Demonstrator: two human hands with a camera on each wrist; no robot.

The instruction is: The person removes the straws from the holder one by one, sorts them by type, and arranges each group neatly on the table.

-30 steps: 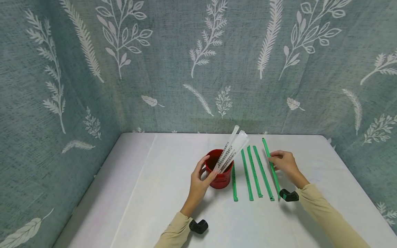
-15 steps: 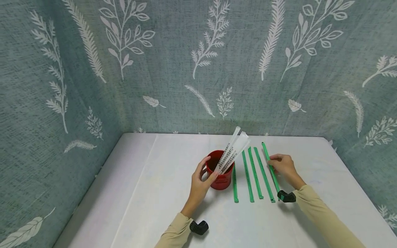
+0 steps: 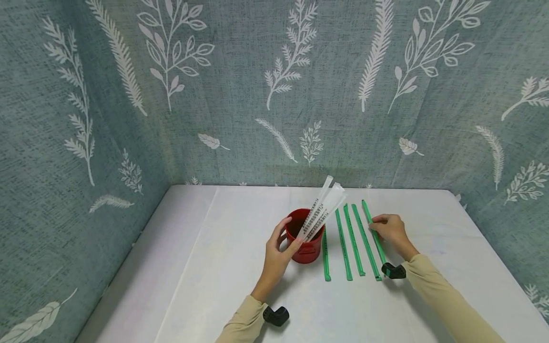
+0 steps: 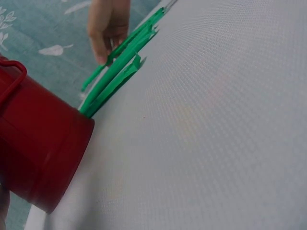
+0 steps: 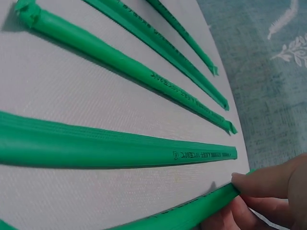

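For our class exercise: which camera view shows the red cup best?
The head view: the red cup shows from opening to base, partly covered by the left hand. The left wrist view gives only its side, a handle and base edge, cut off at the left. The right wrist view shows none of it.

Table (image 3: 227, 228): we see a white top, a faint pale line (image 3: 187, 259) running along its left part.
Cloth (image 3: 240, 81): we see grey-green fabric behind the table and at both its sides, printed with white leaves (image 3: 208, 140).
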